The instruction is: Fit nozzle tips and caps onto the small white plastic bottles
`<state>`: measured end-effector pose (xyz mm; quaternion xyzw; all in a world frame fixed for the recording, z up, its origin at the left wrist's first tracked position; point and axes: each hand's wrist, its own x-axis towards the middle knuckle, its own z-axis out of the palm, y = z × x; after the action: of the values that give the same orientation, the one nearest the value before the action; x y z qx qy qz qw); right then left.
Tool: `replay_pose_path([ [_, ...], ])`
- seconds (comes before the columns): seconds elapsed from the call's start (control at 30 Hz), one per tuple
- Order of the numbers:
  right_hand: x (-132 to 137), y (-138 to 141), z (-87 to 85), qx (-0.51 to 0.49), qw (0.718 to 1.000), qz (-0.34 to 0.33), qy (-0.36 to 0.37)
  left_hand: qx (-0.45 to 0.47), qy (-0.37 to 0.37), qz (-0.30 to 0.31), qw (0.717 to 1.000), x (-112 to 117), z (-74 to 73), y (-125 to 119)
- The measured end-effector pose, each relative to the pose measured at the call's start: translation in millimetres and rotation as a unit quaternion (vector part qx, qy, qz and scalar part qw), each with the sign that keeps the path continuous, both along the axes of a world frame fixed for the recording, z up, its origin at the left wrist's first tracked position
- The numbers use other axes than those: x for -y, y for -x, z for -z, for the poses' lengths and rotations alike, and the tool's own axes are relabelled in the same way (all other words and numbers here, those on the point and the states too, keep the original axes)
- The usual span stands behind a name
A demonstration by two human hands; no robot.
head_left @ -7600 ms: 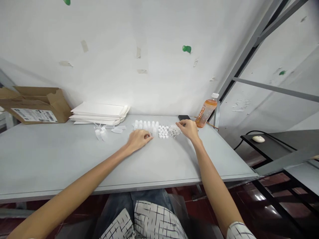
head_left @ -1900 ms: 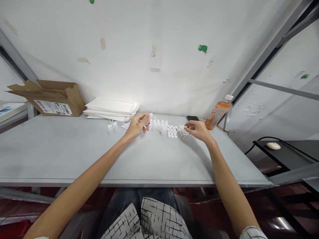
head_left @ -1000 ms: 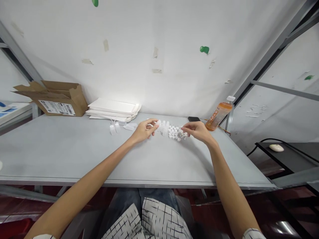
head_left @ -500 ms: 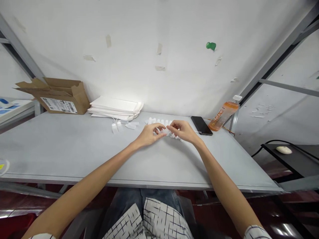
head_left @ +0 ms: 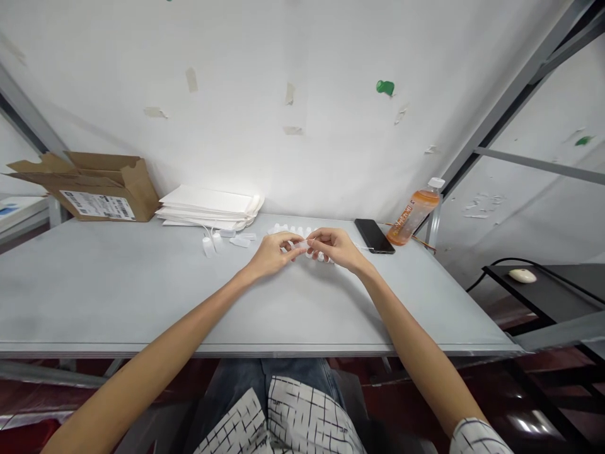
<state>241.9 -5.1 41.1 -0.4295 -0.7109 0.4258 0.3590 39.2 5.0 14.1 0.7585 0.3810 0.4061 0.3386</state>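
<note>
My left hand (head_left: 273, 253) is closed in a pinch on a small translucent white plastic piece (head_left: 299, 245) over the middle of the table. My right hand (head_left: 336, 248) meets it from the other side, thumb and forefinger pressed together at the end of that piece. Whether the right fingers hold the piece itself or some smaller part, I cannot make out. Behind and below the hands stand several small white bottle-like pieces (head_left: 293, 230), partly hidden by the fingers. A thin white stick (head_left: 367, 248) shows just right of my right hand.
On the grey table (head_left: 142, 290), two small white containers (head_left: 208, 246) with thin tubes and clear flat pieces (head_left: 239, 241) lie left of the hands. White sheets (head_left: 208, 205) and an open cardboard box (head_left: 104, 189) are at the back left. A phone (head_left: 374, 236) and drink bottle (head_left: 413, 215) are right.
My view has shifted slightly, so everything sits a little further left. The fingers of both hands have come closer together, and the right fingertips now meet at the small piece.
</note>
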Motion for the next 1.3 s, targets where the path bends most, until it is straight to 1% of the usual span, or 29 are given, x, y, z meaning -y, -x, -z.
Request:
replay_pose_path([
  [0.17, -1, 2, 4.1, -0.005, 1.0, 0.01, -0.03, 0.007, -0.007, -0.007, 1.0, 2, -2.2, -1],
  [0.23, -1, 4, 7.0, 0.015, 0.998, 0.017, -0.057, 0.008, -0.01, -0.006, 1.0, 1, -1.9, -1],
  [0.3, 0, 7, 10.5, 0.054, 0.993, 0.03, -0.105, 0.005, -0.017, -0.001, 1.0, 1, -1.4, -1],
  [0.37, -1, 10, 14.2, 0.107, 0.978, 0.046, -0.172, 0.002, -0.022, 0.006, 1.0, 1, -1.2, -1],
  [0.47, -2, 11, 18.7, 0.179, 0.947, 0.061, -0.26, 0.008, -0.015, 0.014, 1.0, 2, -2.3, -1],
  [0.57, -2, 11, 20.6, 0.226, 0.92, 0.061, -0.313, 0.027, 0.016, 0.019, 0.999, 3, -4.5, -1],
  [0.63, -1, 11, 20.6, 0.256, 0.907, 0.06, -0.328, 0.036, 0.051, 0.027, 0.998, 3, -5.6, 0],
  [0.77, 1, 13, 20.4, 0.3, 0.894, 0.06, -0.326, 0.069, 0.118, 0.063, 0.989, 1, -7.2, 3],
  [0.83, 2, 14, 20.3, 0.298, 0.897, 0.062, -0.319, 0.089, 0.146, 0.078, 0.982, 0, -8.1, 4],
  [0.9, 2, 14, 19.9, 0.277, 0.907, 0.06, -0.311, 0.104, 0.172, 0.09, 0.975, -1, -9.1, 5],
  [1.0, 3, 13, 18.2, 0.21, 0.933, 0.046, -0.289, 0.124, 0.199, 0.1, 0.967, -1, -10.4, 5],
  [1.07, 4, 14, 16.4, 0.156, 0.952, 0.041, -0.259, 0.137, 0.206, 0.099, 0.964, 0, -11.2, 5],
  [1.17, 6, 16, 14.2, 0.078, 0.976, 0.053, -0.198, 0.153, 0.204, 0.096, 0.962, 0, -12.1, 3],
  [1.3, 8, 20, 11.7, -0.029, 0.992, 0.057, -0.107, 0.156, 0.189, 0.094, 0.965, 0, -10.7, 3],
])
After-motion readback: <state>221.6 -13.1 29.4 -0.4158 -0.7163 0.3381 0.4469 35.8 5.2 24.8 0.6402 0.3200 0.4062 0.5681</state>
